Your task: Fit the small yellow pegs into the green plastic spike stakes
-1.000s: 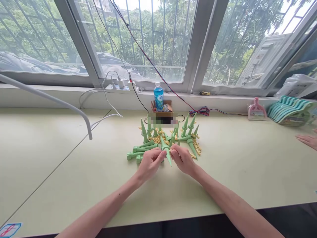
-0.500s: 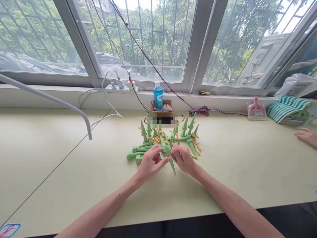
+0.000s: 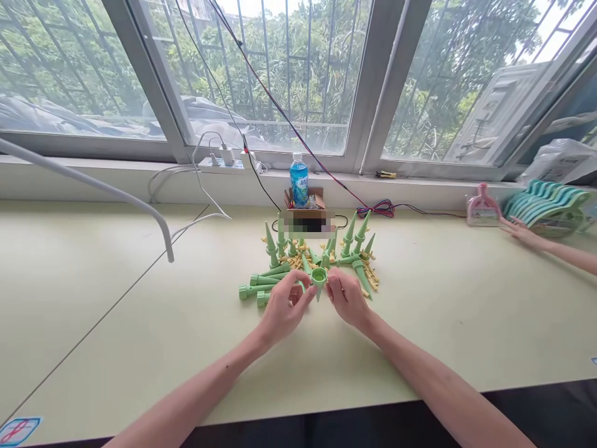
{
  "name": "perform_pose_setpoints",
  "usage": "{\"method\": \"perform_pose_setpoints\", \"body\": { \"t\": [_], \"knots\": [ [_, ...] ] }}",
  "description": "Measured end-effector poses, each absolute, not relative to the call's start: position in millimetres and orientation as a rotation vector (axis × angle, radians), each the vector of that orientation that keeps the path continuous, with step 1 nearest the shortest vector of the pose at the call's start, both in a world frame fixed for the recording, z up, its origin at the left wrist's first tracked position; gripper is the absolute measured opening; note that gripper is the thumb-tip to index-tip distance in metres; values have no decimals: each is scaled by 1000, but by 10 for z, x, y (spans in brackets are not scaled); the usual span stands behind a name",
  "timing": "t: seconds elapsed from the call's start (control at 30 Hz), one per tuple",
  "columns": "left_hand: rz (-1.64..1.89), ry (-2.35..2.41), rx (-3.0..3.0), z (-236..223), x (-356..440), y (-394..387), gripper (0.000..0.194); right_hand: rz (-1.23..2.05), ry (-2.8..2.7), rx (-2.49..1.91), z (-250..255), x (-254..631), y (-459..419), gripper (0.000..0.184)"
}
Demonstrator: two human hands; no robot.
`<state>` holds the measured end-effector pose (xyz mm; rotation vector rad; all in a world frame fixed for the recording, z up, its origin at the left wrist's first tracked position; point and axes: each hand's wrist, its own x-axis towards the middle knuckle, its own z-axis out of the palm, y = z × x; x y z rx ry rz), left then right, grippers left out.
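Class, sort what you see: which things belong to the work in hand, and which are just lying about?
In the work:
green cone between left hand and right hand
other green spikes
small yellow pieces

Apparently lying about:
blue bottle
coiled wire
pink object
turquoise-and-green stack, another person's hand beside it

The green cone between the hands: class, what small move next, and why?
To steady the green cone, perhaps firm the left hand against it: its open end faces the camera, and the right hand is pinched close at its other side.
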<state>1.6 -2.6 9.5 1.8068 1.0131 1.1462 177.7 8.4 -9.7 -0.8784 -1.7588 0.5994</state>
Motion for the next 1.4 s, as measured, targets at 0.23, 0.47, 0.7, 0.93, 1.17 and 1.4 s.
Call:
{"method": "perform_pose_setpoints", "body": {
  "t": [0.23, 0.47, 0.7, 0.93, 1.17, 1.4],
  "knots": [
    [1025, 954, 1611, 75, 18, 2, 72, 560, -1782, -879, -88, 1795, 78, 42],
    [941, 981, 1566, 123, 4, -3, 76, 608, -1900, -815, -74, 1796, 64, 41],
    [940, 954, 1580, 127, -16, 15, 70, 668, -1882, -774, -62, 1800, 64, 37],
    [928, 888, 1648, 162, -36, 5, 51, 722, -1856, -828, -100, 1815, 101, 45],
    [967, 891, 1731, 180, -23, -19, 31, 738, -1853, -876, -105, 1820, 126, 47],
    [997, 881, 1860, 109, -40, -16, 25, 669, -1874, -910, -97, 1818, 139, 47]
  ]
}}
